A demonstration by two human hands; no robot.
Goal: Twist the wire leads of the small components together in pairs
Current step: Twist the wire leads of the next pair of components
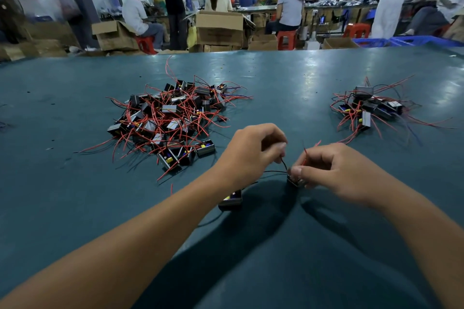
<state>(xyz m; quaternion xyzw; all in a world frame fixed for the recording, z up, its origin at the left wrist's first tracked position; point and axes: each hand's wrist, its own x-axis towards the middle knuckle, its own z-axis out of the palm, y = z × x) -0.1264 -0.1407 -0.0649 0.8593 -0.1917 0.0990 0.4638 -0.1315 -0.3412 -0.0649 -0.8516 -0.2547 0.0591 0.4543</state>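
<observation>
Bare forearms reach in from the near edge of the teal table (276, 88) and meet over its middle. Between the two hands sits a small black component (293, 180), held just above or on the surface; which one is hard to tell. The right hand (334, 170) curls its fingers around that component, thumb pressed to its top, with a red lead (305, 155) rising past the fingertips. The left hand (253, 150) pinches a thin black lead (283, 163) that runs down to the same component, its fingers bunched tightly. Just under the left wrist lies a second component (230, 200), partly hidden by the arm. Beyond the left hand spreads a large heap of components (170, 118) tangled in red wires. Farther out past the right hand sits a smaller heap (371, 108). Behind the table, seated people (288, 7) work among cardboard boxes (219, 27) and red stools (286, 39).
</observation>
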